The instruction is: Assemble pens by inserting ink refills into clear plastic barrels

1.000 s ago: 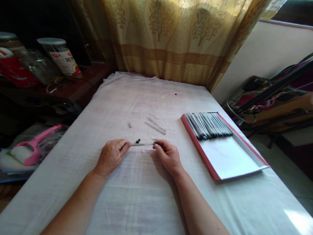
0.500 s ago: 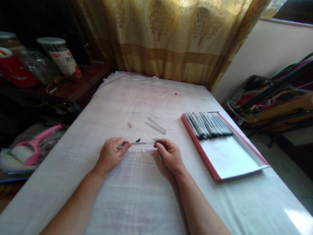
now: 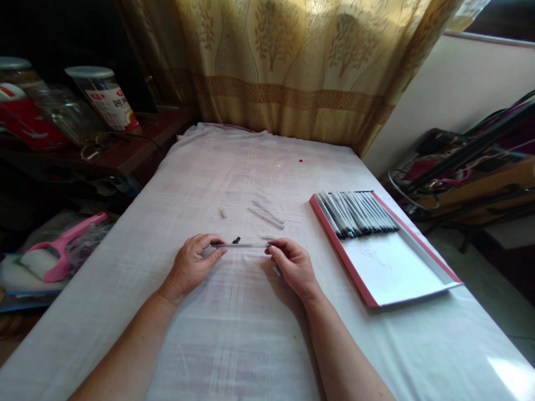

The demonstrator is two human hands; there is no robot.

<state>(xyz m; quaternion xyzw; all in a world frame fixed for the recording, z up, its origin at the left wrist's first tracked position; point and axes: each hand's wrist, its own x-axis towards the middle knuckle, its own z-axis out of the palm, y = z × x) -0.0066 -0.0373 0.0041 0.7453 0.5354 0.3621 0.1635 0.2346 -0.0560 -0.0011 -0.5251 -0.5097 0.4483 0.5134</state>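
A thin clear pen tube (image 3: 244, 245) runs level between my two hands above the white cloth. My left hand (image 3: 193, 267) pinches its left end with thumb and fingers closed. My right hand (image 3: 292, 266) pinches its right end the same way. A small black piece (image 3: 236, 240) lies on the cloth just behind the tube. Two clear tubes (image 3: 266, 215) and a short white piece (image 3: 223, 213) lie a little farther back.
A pink-edged white tray (image 3: 388, 267) at the right holds a row of several black-tipped pens (image 3: 355, 213). The white-clothed table (image 3: 234, 345) ends at a patterned curtain. Jars (image 3: 103, 100) stand on a dark shelf at left; a pink-handled tool (image 3: 58, 248) lies below.
The tube has slid a little farther into my left fingers, and both hands have shifted slightly. Everything else on the cloth is unmoved.
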